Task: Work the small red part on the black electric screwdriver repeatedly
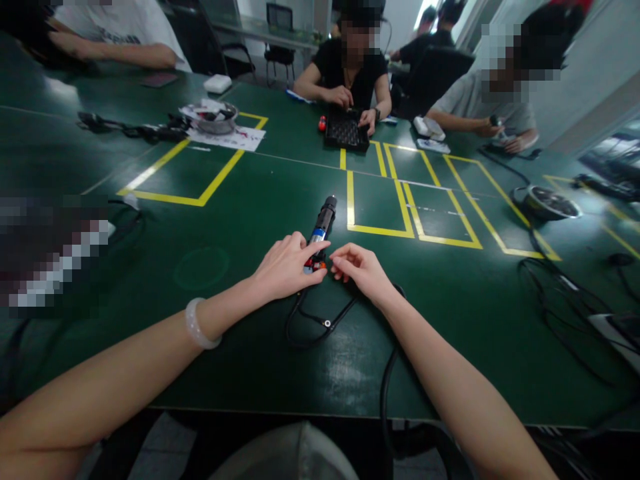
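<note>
In front of me on the green table lies a slim black electric screwdriver (327,215), its narrow tip pointing away. It has a blue and white band, and small red and orange parts show at its near end. My left hand (285,268) lies over the near half, thumb and fingers closed around it. Just right of that end is my right hand (364,272), its fingers curled together; whatever they hold, if anything, is too small to make out. A black cable (345,312) loops on the table below both hands and runs off the near edge.
Yellow tape outlines (380,230) mark the table. A metal bowl (213,119) sits on paper at the back left; another bowl (553,202) stands at the right among black cables (550,300). Across the table, a person handles a black tray (346,137). Other people sit nearby.
</note>
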The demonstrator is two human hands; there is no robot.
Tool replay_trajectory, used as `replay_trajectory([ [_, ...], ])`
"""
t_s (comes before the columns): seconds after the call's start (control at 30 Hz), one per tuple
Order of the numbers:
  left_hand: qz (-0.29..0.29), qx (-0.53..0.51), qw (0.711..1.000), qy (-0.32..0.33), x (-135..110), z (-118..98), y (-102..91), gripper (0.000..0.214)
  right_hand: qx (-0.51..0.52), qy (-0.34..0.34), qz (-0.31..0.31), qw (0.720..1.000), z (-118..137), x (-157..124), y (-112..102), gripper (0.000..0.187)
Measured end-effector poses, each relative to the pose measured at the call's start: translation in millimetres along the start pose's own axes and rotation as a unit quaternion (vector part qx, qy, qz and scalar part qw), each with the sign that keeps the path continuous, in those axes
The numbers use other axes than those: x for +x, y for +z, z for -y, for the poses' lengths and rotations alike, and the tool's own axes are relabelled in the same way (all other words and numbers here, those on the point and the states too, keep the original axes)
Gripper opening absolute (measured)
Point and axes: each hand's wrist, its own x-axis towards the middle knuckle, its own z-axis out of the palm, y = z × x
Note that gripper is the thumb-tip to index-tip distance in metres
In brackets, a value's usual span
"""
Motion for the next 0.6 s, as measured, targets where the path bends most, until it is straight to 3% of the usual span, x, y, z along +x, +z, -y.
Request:
replay_trajectory([
  [0.23,0.005,0.013,0.999,-0.042,2,43,-8.7,0.064,-0.014,-0.024,-0.078,0.997,1,4,-14,0.022],
  [0.4,0.005,0.003,0.994,-0.112,6,99,-13.6,0.068,-0.022,-0.039,-0.104,0.994,2,4,-18,0.020],
  [0.6,0.000,-0.003,0.983,-0.186,8,171,-23.9,0.070,-0.031,-0.045,-0.093,0.994,-3,5,-17,0.020],
])
